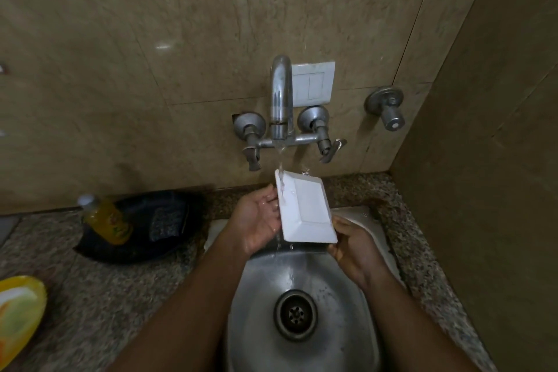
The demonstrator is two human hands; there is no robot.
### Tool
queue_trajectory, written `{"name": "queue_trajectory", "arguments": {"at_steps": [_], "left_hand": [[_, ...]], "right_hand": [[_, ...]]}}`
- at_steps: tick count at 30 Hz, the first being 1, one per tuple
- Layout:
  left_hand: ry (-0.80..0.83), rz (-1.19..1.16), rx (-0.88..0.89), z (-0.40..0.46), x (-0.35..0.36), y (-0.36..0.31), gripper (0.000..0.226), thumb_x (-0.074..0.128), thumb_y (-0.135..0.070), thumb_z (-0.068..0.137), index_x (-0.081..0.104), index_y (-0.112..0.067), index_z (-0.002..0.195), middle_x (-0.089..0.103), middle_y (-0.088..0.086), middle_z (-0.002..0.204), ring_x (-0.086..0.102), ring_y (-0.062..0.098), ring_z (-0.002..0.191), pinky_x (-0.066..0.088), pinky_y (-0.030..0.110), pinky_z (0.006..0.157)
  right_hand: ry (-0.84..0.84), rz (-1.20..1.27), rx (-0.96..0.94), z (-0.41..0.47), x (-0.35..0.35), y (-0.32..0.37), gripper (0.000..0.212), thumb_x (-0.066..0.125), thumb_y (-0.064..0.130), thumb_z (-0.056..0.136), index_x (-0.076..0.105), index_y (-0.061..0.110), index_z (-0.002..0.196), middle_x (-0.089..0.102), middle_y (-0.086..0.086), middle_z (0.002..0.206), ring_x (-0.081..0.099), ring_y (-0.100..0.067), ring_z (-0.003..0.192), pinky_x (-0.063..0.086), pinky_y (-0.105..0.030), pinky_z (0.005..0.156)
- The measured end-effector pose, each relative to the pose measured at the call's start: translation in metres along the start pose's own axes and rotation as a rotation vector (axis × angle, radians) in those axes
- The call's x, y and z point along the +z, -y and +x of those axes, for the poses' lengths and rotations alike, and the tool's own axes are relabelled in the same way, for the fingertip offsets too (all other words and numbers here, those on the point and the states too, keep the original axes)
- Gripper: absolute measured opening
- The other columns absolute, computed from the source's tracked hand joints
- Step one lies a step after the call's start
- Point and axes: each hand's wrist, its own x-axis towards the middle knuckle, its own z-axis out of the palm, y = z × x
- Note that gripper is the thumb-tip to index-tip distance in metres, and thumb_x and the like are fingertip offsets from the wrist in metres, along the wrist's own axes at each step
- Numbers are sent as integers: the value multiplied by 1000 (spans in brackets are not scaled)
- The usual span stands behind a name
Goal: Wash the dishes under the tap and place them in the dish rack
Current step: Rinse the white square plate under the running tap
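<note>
Yellow plate [18, 314]: at 8 o'clock of the view, on the speckled desk [105, 290], cut by the left edge.
Black tray [169, 238]: at 9 o'clock from the sink, on the desk against the wall; a dark scrub pad [167, 222] lies in it.
Bottle [105, 219]: with yellow liquid and a white cap, tilted, its lower part is on the left side of the black tray.
Left hand [256, 220]: palm up and wet, fingers spread and curved. It supports the left long edge of the white dish but is not closed around it.
White dish [305, 210]: rectangular, held tilted above the back rim of the sink, directly below the tap at 6 o'clock from it. Its underside faces the camera.
Tap [280, 100]: fixed on the wall at 12 o'clock from the sink and running. The water hits the upper left corner of the dish and runs off the lower edge into the basin.
Sink [332, 296]: round steel basin, wet, with the drain [295, 315] in the middle.
Switch plate [314, 83]: white, on the wall just behind the tap, at 1 o'clock from it.
Right hand [351, 246]: grasping the lower right corner of the dish, thumb on the near face.
Wall valve [388, 107]: at 3 o'clock from the tap, apart from it.
</note>
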Motion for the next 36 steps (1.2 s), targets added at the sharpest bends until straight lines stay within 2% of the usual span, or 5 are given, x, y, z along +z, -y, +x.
{"name": "queue_trajectory", "arguments": {"at_steps": [8,15,23,29,36], "left_hand": [[-42,14,35,-16,-11,-8,38,48,-23,99,56,-1,129,66,20,124,63,34,115,47,51,102],[-19,306,12,-27,-14,-6,41,51,-26,98,59,1,127,66,22,121,66,34,108,55,47,90],[-34,432,5,-31,-31,-3,42,53,-19,96,52,3,133,60,30,127,54,49,121,40,64,104],[-97,395,30,-39,-50,-9,38,49,-23,100,55,-3,131,65,24,124,60,42,118,46,57,101],[-221,355,-94,-33,-61,-18,49,46,-50,95,68,-10,110,71,16,110,65,35,108,47,53,97]], "right_hand": [[29,-36,2,-1,11,-5,31,48,12,99,64,4,124,66,-18,124,54,-36,117,40,-37,80],[73,3,-14,-8,0,-10,37,48,11,98,57,0,133,63,-20,128,52,-37,118,38,-42,86],[116,-69,-32,-15,-5,-11,35,47,10,98,59,3,131,62,-19,130,53,-34,116,40,-41,84],[164,-200,-76,-14,9,-11,31,50,6,98,61,1,127,66,-19,125,61,-33,113,44,-52,98],[90,-351,-194,-9,30,-6,25,52,-1,97,67,5,117,70,-14,118,66,-24,108,56,-25,80]]}}
